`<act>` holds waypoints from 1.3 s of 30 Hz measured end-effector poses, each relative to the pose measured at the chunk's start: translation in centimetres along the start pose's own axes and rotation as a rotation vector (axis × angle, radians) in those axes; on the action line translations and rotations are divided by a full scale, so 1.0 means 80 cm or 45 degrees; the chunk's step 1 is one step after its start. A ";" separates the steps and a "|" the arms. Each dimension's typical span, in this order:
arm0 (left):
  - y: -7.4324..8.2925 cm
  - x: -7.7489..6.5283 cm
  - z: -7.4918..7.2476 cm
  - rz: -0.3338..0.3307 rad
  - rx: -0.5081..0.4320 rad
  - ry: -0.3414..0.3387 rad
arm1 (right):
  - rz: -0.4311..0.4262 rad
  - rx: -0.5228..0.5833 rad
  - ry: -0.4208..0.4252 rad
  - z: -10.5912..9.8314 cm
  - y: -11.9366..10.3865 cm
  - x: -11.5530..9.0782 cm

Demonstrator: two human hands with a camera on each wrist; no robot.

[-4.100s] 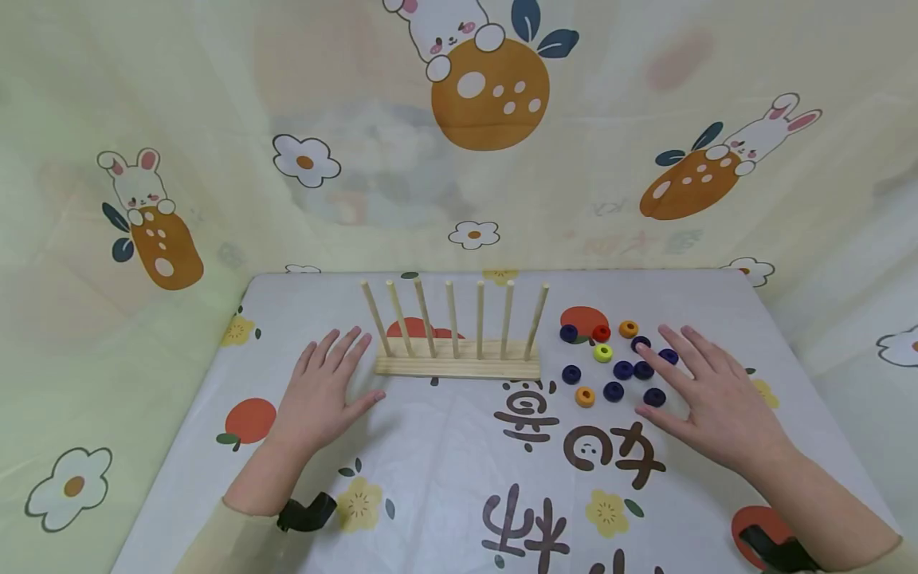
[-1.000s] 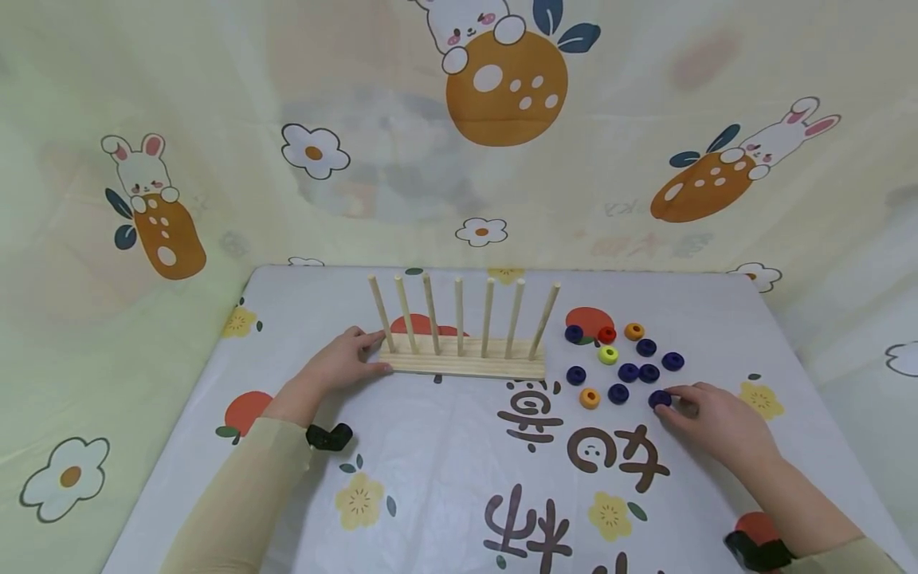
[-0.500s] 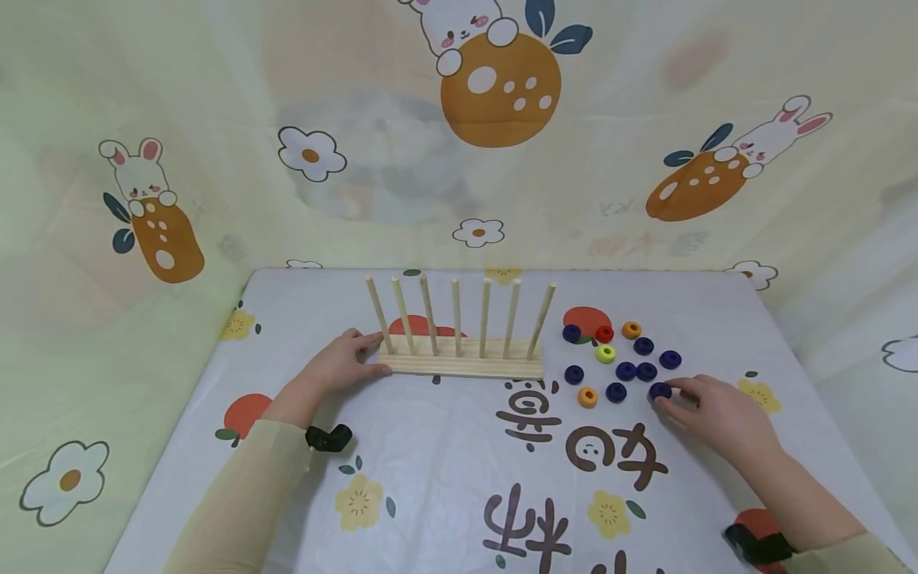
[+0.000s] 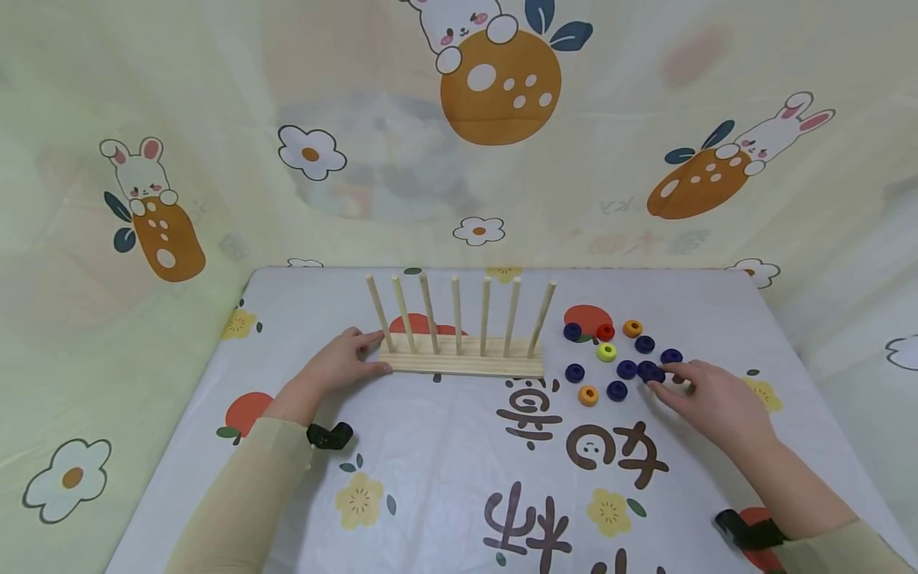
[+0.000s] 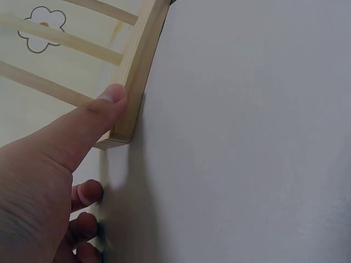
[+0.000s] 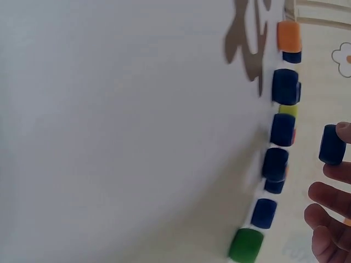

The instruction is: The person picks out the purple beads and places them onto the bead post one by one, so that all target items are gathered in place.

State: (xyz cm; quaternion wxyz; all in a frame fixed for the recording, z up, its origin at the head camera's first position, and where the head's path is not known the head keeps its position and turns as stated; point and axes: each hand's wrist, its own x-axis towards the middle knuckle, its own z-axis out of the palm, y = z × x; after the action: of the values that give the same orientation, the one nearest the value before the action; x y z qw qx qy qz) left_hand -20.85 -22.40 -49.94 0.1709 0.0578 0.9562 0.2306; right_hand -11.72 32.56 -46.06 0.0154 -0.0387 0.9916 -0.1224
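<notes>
A wooden rack [image 4: 459,365] with a row of several upright pegs stands on the table; no beads are on its pegs. My left hand [image 4: 339,365] grips the left end of its base, the thumb [image 5: 112,96] lying on the front edge in the left wrist view. My right hand [image 4: 724,405] pinches a dark blue bead [image 6: 331,145] between thumb and finger, raised off the table. In the head view that bead overlaps others in the group. Around it lie several blue beads [image 4: 617,391], two orange beads [image 4: 588,395], a red bead [image 4: 606,332] and a yellow-green bead [image 4: 606,351].
A green bead [image 6: 245,245] shows at the bottom of the right wrist view; the head view does not show it. The table has a printed white cloth [image 4: 430,446]. Behind it hangs a patterned curtain [image 4: 387,215].
The left hand went from lying open beside the rack to gripping its end. The right hand closed on the nearest blue bead, then lifted it slightly up and leftward.
</notes>
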 end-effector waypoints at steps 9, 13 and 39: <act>0.002 -0.001 -0.002 0.016 -0.014 -0.006 | -0.027 0.015 0.030 -0.017 -0.023 0.010; 0.001 0.000 -0.001 0.008 -0.018 -0.011 | -0.046 0.039 0.069 -0.023 -0.033 0.014; 0.000 0.003 -0.001 -0.024 -0.064 -0.029 | -0.208 0.138 0.228 -0.085 -0.124 0.053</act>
State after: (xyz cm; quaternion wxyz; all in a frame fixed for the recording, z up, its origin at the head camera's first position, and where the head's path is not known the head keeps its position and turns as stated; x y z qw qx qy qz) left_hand -21.08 -22.40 -49.94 0.1854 0.0469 0.9485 0.2524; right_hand -15.51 24.25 -37.11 -0.0810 -0.1072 0.9745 -0.1797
